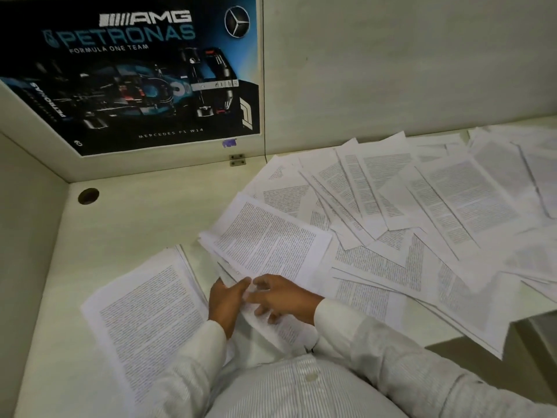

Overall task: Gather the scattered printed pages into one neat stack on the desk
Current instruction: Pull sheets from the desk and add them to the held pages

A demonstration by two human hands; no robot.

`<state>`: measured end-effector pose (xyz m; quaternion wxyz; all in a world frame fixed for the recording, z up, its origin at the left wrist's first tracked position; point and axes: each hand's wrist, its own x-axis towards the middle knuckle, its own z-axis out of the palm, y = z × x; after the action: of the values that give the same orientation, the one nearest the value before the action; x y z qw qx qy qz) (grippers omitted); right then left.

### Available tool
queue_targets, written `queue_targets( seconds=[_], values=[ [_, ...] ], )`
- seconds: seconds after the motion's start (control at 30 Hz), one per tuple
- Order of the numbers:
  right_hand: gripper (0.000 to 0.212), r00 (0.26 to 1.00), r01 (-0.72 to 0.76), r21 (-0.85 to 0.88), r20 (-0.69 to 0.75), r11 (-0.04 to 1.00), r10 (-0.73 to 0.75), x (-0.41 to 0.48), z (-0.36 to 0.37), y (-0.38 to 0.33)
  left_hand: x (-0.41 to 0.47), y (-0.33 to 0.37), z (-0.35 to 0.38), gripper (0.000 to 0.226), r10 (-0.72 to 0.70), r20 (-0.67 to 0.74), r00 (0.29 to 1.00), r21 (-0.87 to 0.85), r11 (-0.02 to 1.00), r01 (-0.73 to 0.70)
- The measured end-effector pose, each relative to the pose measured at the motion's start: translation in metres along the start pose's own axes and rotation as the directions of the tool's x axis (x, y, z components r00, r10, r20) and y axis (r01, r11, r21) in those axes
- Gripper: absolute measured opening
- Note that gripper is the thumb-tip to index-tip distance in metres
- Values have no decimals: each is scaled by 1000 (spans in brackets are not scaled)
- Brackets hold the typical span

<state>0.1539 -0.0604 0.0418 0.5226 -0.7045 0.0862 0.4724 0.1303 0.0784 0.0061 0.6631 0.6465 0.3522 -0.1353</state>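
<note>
A bundle of printed pages (265, 239) is tilted up off the desk in front of me. My left hand (226, 303) grips its near edge from the left, thumb on top. My right hand (280, 297) holds the same edge from the right, fingers spread over the paper. A flat stack of pages (144, 321) lies on the desk at the lower left, partly under my left sleeve. Many loose printed pages (437, 206) lie fanned and overlapping across the right half of the desk, some hanging over the front edge.
The cream desk (135, 221) sits in a corner, with walls at the left and back. A racing-car poster (135, 79) hangs on the back wall. A round cable hole (88, 196) is near the back left. The desk's front edge drops off at lower right (482, 336).
</note>
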Motion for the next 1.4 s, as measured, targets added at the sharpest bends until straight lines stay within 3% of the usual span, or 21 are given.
queue_targets(
  seconds=[0.1, 0.23, 0.3, 0.33, 0.4, 0.43, 0.5, 0.57, 0.63, 0.7, 0.87, 1.0, 1.13, 1.23, 1.33, 1.4],
  values=[
    [58, 999, -42, 52, -12, 998, 43, -7, 0, 3, 8, -1, -12, 40, -20, -53, 998, 51, 998, 23],
    [15, 985, 118, 181, -144, 976, -93, -12, -19, 0, 19, 18, -31, 45, 6, -37, 999, 30, 1000, -5],
    [17, 910, 240, 64, -361, 969, -201, -13, -37, -2, 21, 29, -44, 44, 31, -13, 999, -5, 1000, -31],
    [21, 835, 270, -61, -482, 961, -265, -13, -48, -2, 22, 33, -51, 44, 41, -5, 999, -15, 999, -41],
    [38, 708, 236, -227, -626, 945, -327, -13, -69, 0, 22, 40, -64, 43, 57, 29, 998, -22, 998, -57],
    [52, 697, 194, -256, -644, 947, -317, -13, -78, 1, 22, 43, -70, 42, 63, 51, 997, -24, 998, -62],
    [78, 766, 139, -222, -593, 965, -247, -16, -92, 1, 20, 47, -77, 43, 53, 98, 994, -45, 998, -49],
    [84, 863, 181, -74, -467, 981, -195, -19, -99, -1, 19, 48, -79, 41, 32, 157, 987, -62, 998, -22],
    [64, 931, 260, 147, -299, 954, -207, -24, -100, -1, 13, 48, -74, 34, 26, 224, 974, -114, 994, -1],
    [46, 954, 284, 326, -194, 902, -231, -28, -94, 4, 6, 45, -65, 35, 23, 286, 958, -155, 988, 23],
    [35, 965, 254, 365, -161, 896, -208, -31, -64, 35, -5, 16, -46, 57, -71, 381, 922, -65, 993, 103],
    [34, 956, 276, 382, -206, 882, -210, -39, -47, 62, -18, -3, -33, 39, -92, 402, 911, -43, 992, 119],
    [36, 943, 297, 347, -251, 890, -217, -55, -45, 74, -13, -8, -29, 53, -104, 389, 915, -10, 993, 117],
    [27, 925, 299, 319, -327, 900, -191, -64, -50, 82, -7, -15, -23, 32, -108, 373, 921, -18, 992, 123],
    [13, 884, 277, 282, -450, 919, -128, -65, -58, 98, -3, -31, -12, 35, -88, 298, 951, 4, 996, 91],
    [13, 816, 238, 177, -570, 955, -98, -66, -68, 115, -4, -45, -6, 37, -73, 237, 969, 34, 997, 67]
  ],
)
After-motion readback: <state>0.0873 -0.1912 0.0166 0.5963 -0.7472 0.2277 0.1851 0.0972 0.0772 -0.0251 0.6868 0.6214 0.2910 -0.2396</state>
